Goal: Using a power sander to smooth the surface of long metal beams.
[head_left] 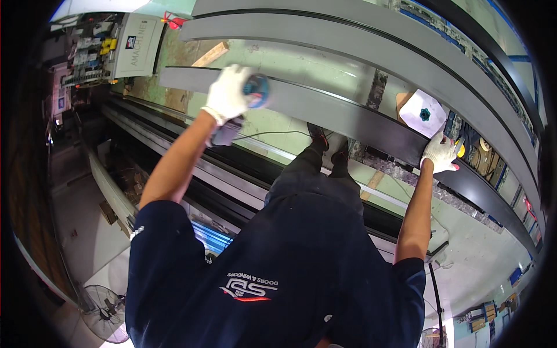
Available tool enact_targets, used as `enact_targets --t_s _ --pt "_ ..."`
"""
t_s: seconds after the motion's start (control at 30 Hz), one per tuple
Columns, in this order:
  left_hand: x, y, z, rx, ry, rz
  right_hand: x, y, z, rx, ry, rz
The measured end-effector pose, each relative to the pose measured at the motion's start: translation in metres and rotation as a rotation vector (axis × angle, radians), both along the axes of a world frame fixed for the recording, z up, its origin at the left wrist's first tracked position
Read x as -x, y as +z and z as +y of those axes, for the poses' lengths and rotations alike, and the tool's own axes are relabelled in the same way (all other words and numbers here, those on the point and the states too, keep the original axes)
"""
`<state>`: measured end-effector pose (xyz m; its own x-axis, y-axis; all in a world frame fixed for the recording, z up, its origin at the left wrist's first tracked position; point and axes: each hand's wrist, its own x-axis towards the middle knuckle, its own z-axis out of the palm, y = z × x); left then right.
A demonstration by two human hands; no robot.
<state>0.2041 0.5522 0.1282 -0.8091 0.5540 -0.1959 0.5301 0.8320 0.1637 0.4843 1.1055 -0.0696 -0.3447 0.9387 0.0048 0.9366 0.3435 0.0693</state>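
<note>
A long grey metal profile (pixel 325 113) lies across in front of me. My left hand (pixel 230 93), in a white glove, is closed around a handheld tool with a round blue-teal head (pixel 256 91). The tool is over the left part of the profile; motion blurs it, and I cannot tell its exact kind or whether it touches the metal. A dark grey part (pixel 226 132) shows below my left wrist. My right hand (pixel 440 153), also gloved, is wrapped over the right part of the same profile. Close beyond it lies a white angular sheet (pixel 422 113) with a teal star-shaped mark or knob.
More long grey profiles (pixel 325 35) lie parallel on the far side. A dark support bar (pixel 378 87) runs beneath them. Behind my legs are stacked profiles (pixel 232 180). A wood block (pixel 210 54), a pale machine cabinet (pixel 138 46) and a fan (pixel 104 313) stand around.
</note>
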Motion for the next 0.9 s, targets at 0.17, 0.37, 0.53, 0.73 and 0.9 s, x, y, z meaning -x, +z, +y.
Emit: enact_targets --t_s 0.17,0.37,0.53,0.73,0.9 --pt "0.093 -0.004 -0.143 0.058 0.115 0.012 0.003 -0.003 0.002 -0.029 0.003 -0.033" --pt "0.143 -0.022 -0.237 0.101 0.306 0.064 0.001 -0.011 0.012 -0.055 0.003 -0.005" --pt "0.127 -0.024 -0.229 0.105 0.440 0.118 0.006 -0.004 0.008 -0.034 -0.019 -0.023" --pt "0.067 -0.011 -0.117 0.072 0.266 0.094 0.002 -0.003 0.007 -0.080 0.014 0.013" --pt "-0.016 -0.007 0.010 0.038 0.296 0.065 0.006 -0.004 0.006 -0.058 0.029 -0.029"
